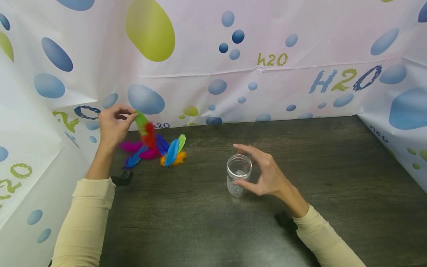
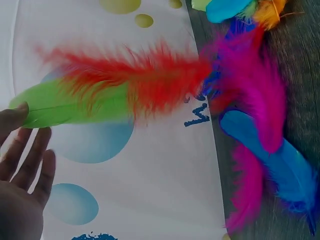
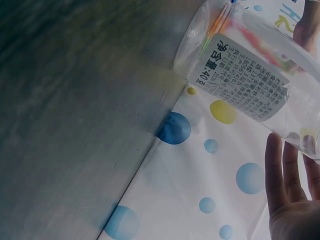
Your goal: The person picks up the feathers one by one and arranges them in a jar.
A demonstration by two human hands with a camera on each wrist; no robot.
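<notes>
My left hand (image 1: 115, 124) pinches the tip of a green feather (image 2: 75, 107) between thumb and forefinger, above the table's back left. A fluffy red feather (image 2: 155, 75) lies against the green one, its lower part hanging over the pile. Beneath are magenta (image 2: 272, 110), blue (image 2: 290, 170), purple, orange and lime feathers on the table. A clear jar (image 1: 235, 187) stands upright and lidless, its white printed label (image 3: 242, 77) showing in the right wrist view. Curved round the jar near its rim, my right hand (image 1: 267, 170) has the thumb in front and fingers behind.
The dark wood-grain table (image 1: 186, 222) meets a white backdrop (image 1: 200, 44) with blue and green spots along its back edge. More of this printed sheet rises at the left and right sides.
</notes>
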